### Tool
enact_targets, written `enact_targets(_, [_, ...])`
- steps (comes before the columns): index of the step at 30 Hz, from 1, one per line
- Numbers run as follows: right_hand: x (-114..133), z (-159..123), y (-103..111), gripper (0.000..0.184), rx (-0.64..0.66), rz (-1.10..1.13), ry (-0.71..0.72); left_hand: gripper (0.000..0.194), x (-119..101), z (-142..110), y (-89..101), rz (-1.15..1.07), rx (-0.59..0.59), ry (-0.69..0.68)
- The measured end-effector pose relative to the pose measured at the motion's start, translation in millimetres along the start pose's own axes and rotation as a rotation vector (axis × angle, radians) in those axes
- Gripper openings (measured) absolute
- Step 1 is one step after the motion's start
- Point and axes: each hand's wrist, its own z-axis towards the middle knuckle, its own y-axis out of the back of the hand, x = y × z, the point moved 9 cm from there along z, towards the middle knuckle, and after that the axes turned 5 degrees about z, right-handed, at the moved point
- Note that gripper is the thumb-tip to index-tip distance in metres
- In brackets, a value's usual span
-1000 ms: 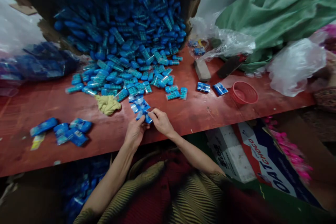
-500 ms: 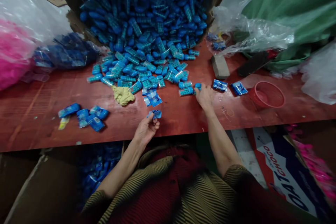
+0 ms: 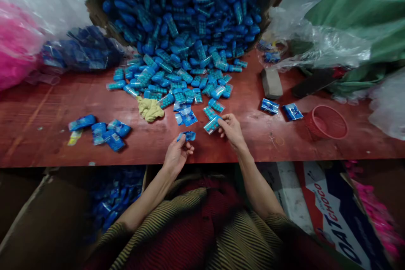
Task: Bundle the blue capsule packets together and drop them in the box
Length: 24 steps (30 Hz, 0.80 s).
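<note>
My left hand point(image 3: 177, 155), near the table's front edge, pinches a small blue printed wrapper point(image 3: 187, 136). To its right, my right hand point(image 3: 232, 130) grips a clear little bottle of turquoise balls point(image 3: 211, 124) by its blue cap end. Another such bottle point(image 3: 210, 112) lies just behind the held one. A few flat blue wrappers point(image 3: 186, 116) rest on the table beyond my left hand. Behind them a large heap of the same bottles point(image 3: 177, 67) spills out of a dark opening onto the table.
A yellow cloth point(image 3: 149, 109) lies left of the wrappers, and blue packets point(image 3: 114, 139) sit further left. On the right are two stacks of blue wrappers point(image 3: 292, 112), a grey block point(image 3: 271, 83) and a red basket point(image 3: 327, 122). Plastic bags point(image 3: 341, 46) crowd the back right.
My right hand has moved left and toward me from beside the grey block's side of the heap, bringing a bottle along. The left hand still holds its wrapper. The view has shifted slightly.
</note>
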Motion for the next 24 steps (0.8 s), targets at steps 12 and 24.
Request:
enact_targets(12, [-10.2,-48.4,-50.3,0.036,0.255,0.460,-0.309,0.038,-12.8,0.7,8.9,0.088,-0.116,-0.191])
enact_targets(24, [-10.4,-55.7,-47.2,0.036,0.242,0.443,-0.266,0.030,-27.4,-6.8,16.9,0.183,-0.203,-0.414])
